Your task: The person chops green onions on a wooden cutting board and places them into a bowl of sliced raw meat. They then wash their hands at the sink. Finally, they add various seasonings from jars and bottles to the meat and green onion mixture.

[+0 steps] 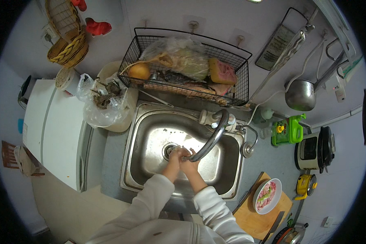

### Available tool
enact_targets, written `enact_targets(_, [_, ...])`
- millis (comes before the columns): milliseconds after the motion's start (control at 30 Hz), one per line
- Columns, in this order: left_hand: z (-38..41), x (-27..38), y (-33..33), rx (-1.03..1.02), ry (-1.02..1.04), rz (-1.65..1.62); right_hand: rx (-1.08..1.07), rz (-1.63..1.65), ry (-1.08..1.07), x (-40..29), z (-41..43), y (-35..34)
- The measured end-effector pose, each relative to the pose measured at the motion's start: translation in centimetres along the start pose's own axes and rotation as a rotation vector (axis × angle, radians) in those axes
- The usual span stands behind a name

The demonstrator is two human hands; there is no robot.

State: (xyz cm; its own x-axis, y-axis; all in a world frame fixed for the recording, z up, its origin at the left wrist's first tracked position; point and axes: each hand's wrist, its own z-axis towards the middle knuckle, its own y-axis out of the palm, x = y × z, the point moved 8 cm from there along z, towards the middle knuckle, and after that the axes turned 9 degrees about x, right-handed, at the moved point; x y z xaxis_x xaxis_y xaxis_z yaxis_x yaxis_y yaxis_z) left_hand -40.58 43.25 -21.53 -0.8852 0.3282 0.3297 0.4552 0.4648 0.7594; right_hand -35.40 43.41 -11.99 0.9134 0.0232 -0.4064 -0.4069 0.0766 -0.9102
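Observation:
My left hand point(176, 153) and my right hand point(189, 165) are together over a stainless steel sink point(146, 164), just beneath the end of a curved metal faucet spout point(212, 143). They touch each other, and the spout hides part of the fingers. No object shows between them, though the palms are out of sight. The drain point(169, 148) lies just left of my fingertips at the bottom of the basin. Whether water is running is hard to make out.
A black wire basket point(183, 91) of produce hangs behind the sink. On the right are a green jug point(288, 129), a pressure cooker point(311, 149), and a wooden cutting board point(247, 215) bearing a white bowl point(256, 203) of raw meat and a knife point(274, 225). A white refrigerator point(62, 131) stands left.

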Motion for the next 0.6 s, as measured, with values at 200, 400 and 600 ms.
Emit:
enact_targets(200, [-0.8,-1.2,-1.1,0.441,-0.256,-0.078,-0.383,-0.104,0.077,-0.5,-3.5,-2.2])
enact_targets(400, [-1.4,-1.1,1.5,0.323,-0.207,-0.165,-0.069,-0.120,-0.248,-2.0,-0.7,-4.7])
enact_targets(600, [2.6,-3.7,-8.2,0.178,0.056,0.397,-0.019,-0.202,-0.267,-2.9,2.3,-11.8])
